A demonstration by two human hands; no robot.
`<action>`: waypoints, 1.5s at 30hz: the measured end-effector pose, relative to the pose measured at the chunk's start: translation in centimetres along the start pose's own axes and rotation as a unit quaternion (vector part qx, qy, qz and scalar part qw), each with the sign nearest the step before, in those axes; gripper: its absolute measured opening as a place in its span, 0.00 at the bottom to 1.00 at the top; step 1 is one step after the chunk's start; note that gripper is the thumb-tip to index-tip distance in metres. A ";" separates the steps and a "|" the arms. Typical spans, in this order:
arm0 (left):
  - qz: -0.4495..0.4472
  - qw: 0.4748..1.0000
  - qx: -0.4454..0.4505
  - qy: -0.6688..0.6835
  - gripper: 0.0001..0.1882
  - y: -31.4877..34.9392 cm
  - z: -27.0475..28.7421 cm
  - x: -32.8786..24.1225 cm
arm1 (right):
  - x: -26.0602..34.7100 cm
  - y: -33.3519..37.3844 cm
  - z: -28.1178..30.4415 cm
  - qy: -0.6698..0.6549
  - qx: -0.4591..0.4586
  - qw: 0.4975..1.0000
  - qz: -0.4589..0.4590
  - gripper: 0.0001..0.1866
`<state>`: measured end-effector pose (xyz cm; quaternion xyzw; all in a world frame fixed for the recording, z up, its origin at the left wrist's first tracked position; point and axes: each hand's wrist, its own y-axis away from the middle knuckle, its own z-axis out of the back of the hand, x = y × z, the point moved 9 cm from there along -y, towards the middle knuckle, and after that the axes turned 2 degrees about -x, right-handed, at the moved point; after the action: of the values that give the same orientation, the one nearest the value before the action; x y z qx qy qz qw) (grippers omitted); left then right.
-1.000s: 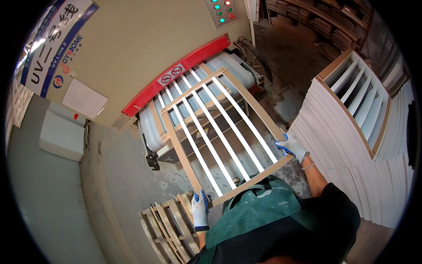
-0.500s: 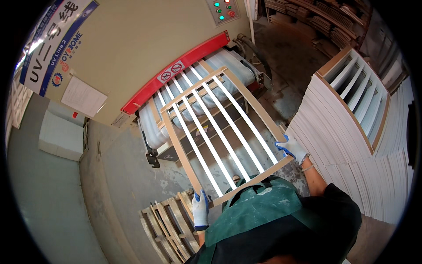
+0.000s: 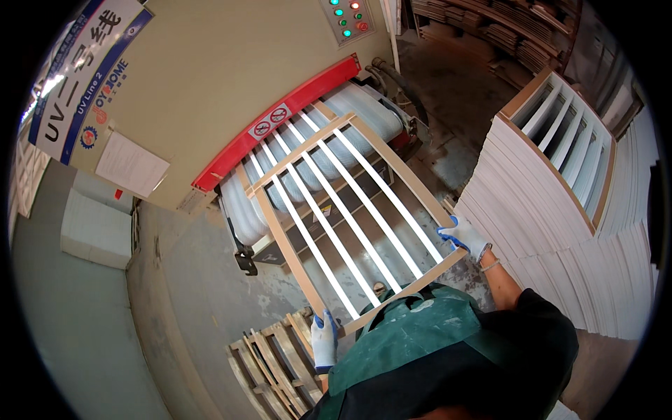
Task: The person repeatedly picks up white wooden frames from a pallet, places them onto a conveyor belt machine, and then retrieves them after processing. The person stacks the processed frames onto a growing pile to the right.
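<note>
With both hands I hold a slatted frame [image 3: 292, 264], which has tan edges and white slats. My left hand [image 3: 324, 341], in a white and blue work glove, is closed on its near left corner. On the right side, close to the near right corner, my gloved right hand [image 3: 465, 236] grips the edge. The frame's far end is over the machine's roller conveyor [image 3: 241, 213]. A second slatted frame [image 3: 253, 164] lies on that conveyor and runs under the red bar [image 3: 231, 148]. The two frames' facing rails overlap or meet in view; whether they touch I cannot tell.
To my right rises a tall stack of slatted frames [image 3: 521, 203] with white edges. A wooden pallet [image 3: 269, 364] lies at lower left. Lit buttons sit on a control panel [image 3: 348, 19] on the machine. Shelves with stacked boards [image 3: 490, 31] stand at the back right.
The second frame has moved farther under the red bar, and its near rail now lines up with the far end of my frame. My left hand has shifted slightly right and down.
</note>
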<state>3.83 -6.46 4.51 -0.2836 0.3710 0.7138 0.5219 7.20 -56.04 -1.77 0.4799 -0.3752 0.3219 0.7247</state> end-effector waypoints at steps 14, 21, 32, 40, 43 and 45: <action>-0.129 0.979 0.030 -0.153 0.17 -4.9 0.5 1.1 | 3.6 -3.0 -1.8 -0.041 0.012 0.999 0.029 0.12; -0.053 0.997 0.040 0.050 0.13 -7.7 0.9 0.5 | 3.4 -6.5 -3.1 -0.088 0.033 0.995 0.030 0.11; 0.009 0.964 0.095 0.250 0.21 -13.1 -3.0 7.7 | 7.0 -10.8 -4.8 0.117 -0.040 0.986 0.111 0.22; 0.109 0.960 0.175 0.191 0.20 -18.0 -5.3 7.2 | 7.1 -5.8 0.7 0.154 -0.246 0.941 0.176 0.41; 0.135 0.936 0.152 0.286 0.19 -18.7 -5.5 6.3 | 5.1 -1.4 4.9 0.054 -0.311 0.933 0.173 0.39; 0.136 0.931 0.151 0.303 0.18 -19.7 -5.6 6.4 | 4.8 2.9 9.4 0.121 -0.386 0.902 0.153 0.37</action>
<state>20.88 -4.09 -8.30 -0.3516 0.6497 0.5936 0.3192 5.02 -63.35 6.10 0.0569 -0.4481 0.3147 0.8348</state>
